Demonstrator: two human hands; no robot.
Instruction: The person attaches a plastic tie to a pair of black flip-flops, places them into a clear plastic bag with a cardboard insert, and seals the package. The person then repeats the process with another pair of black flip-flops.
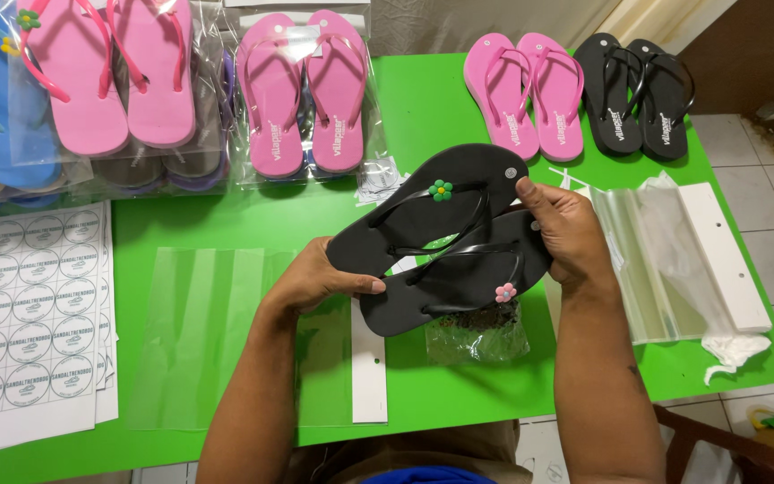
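Note:
I hold a pair of black flip-flops (445, 235) above a green table (432, 99), the two overlapping side by side. My left hand (320, 278) grips their heel end, thumb on top. At the toe end, my right hand (566, 229) pinches them. The upper sandal carries a green flower charm (441, 189) on its strap, and a pink flower charm (505, 292) sits on the lower one's strap. A small clear bag of dark bits (477, 339) lies on the table right under the sandals.
A clear plastic bag with a white header strip (367, 376) lies flat below my left hand. Sticker sheets (29, 314) sit at left. Bagged pink sandals (302, 90), loose pink (526, 94) and black pairs (638, 94) line the back. A stack of clear bags (674, 260) lies at right.

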